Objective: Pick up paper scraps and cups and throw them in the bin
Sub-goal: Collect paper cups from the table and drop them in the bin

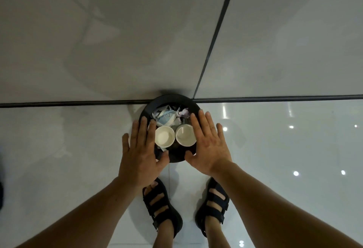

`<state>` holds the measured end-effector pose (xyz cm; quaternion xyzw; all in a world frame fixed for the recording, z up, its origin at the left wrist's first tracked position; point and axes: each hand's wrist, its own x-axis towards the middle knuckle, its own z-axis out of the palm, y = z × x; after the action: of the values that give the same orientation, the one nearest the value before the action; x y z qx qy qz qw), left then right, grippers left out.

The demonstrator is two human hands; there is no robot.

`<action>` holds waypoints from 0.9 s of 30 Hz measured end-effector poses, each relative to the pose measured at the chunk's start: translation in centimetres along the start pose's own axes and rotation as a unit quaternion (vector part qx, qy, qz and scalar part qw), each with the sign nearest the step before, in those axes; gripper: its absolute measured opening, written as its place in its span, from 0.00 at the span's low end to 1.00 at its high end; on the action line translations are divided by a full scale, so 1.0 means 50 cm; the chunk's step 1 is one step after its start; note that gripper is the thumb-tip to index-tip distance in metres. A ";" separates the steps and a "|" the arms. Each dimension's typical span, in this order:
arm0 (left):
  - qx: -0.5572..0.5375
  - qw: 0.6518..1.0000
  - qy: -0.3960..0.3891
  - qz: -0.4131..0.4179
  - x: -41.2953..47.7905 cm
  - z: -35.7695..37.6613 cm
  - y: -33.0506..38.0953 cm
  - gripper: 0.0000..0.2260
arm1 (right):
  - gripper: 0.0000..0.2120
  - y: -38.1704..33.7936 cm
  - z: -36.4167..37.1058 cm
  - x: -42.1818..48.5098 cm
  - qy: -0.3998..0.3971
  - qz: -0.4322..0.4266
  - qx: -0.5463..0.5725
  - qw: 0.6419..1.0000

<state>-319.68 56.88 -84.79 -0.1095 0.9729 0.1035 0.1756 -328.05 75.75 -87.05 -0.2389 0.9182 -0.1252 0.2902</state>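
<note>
Between flat hands' fingers [147, 130]: cups [164, 136] in bin [172, 98].

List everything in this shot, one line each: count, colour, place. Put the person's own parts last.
bin: one, black, round, on the floor against the wall.
cups: two, white, side by side with mouths up, in the near part of the bin.
paper scraps: a heap, count unclear, white and pale blue, in the bin behind the cups.
wall: grey panels with dark seams, behind the bin.
floor: glossy white, reflecting lights.
dark shape: one, at the left edge, too cut off to identify.
sandals: two, dark, on the person's feet, just short of the bin.
left hand: one, fingers straight, holding nothing, over the bin's left rim.
right hand: one, fingers straight, holding nothing, over the bin's right rim.
</note>
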 end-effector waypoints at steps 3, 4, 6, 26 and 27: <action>0.005 1.000 0.004 -0.019 -0.026 -0.103 0.037 0.40 | 0.53 -0.016 -0.067 -0.067 -0.009 0.012 0.001 1.000; 0.006 1.000 0.002 -0.021 -0.036 -0.142 0.055 0.40 | 0.51 -0.022 -0.096 -0.091 -0.009 0.017 0.000 1.000; 0.003 1.000 0.011 -0.012 -0.057 -0.219 0.093 0.39 | 0.48 -0.032 -0.160 -0.136 -0.001 0.033 -0.003 0.999; 0.000 0.979 -0.002 0.203 -0.366 -0.795 0.415 0.37 | 0.42 -0.181 -0.678 -0.759 0.171 0.239 0.055 0.954; 0.005 0.976 -0.004 0.217 -0.381 -0.806 0.429 0.37 | 0.42 -0.185 -0.680 -0.792 0.186 0.249 0.059 0.949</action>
<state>-320.45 71.05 -37.39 0.1054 0.9732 0.1345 0.1536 -316.40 91.17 -37.71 0.0428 0.9772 -0.1447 0.1494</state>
